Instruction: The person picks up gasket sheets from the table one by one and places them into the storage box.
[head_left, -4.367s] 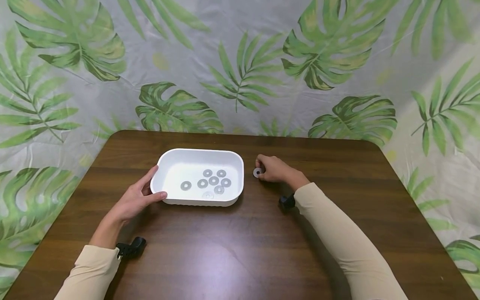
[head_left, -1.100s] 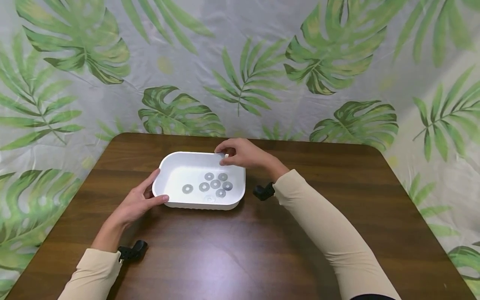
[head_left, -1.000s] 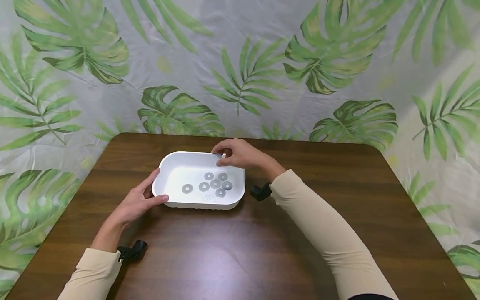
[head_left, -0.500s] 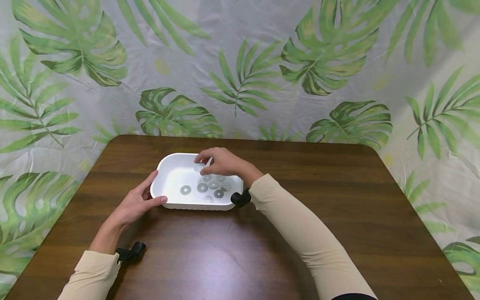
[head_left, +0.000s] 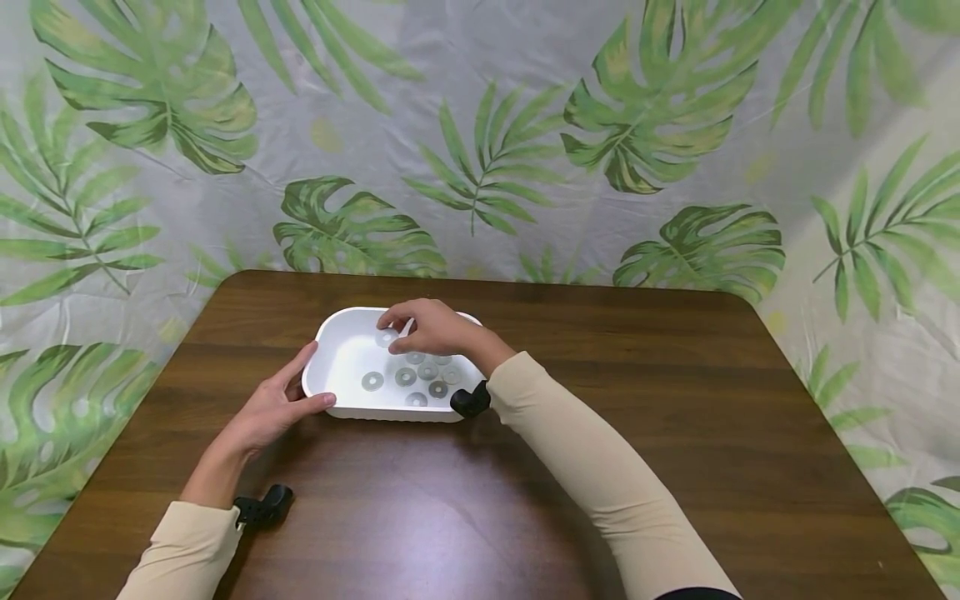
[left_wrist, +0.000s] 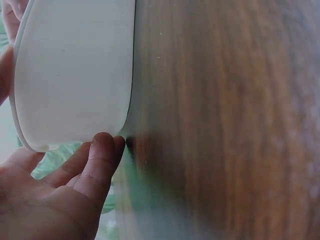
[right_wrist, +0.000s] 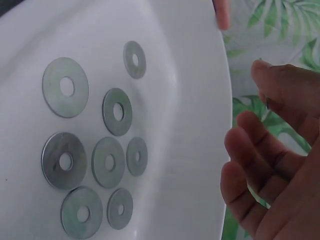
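A white rectangular tray (head_left: 341,350) stands on the table. My left hand (head_left: 266,408) grips its left end, thumb on the near rim; in the left wrist view the fingers press the outer wall of the tray (left_wrist: 75,75). My right hand (head_left: 432,327) is over the tray's far middle. Between its thumb and fingertips it pinches a flat metal washer (head_left: 382,341), of which only a thin dark edge shows in the right wrist view. Several grey washers (right_wrist: 52,85) lie flat and apart or nearly touching on the tray floor, some partly hidden by the right hand in the head view.
The brown wooden table (head_left: 660,375) stretches to the right and in front of the tray. A leaf-patterned cloth (head_left: 517,150) hangs behind its far edge. Black wrist cameras (head_left: 266,506) sit on both wrists; the right one overlaps the tray's near right corner.
My right hand has carried a washer from the table right of the tray, over the right rim and leftward above the tray. My left hand has kept its grip on the tray.
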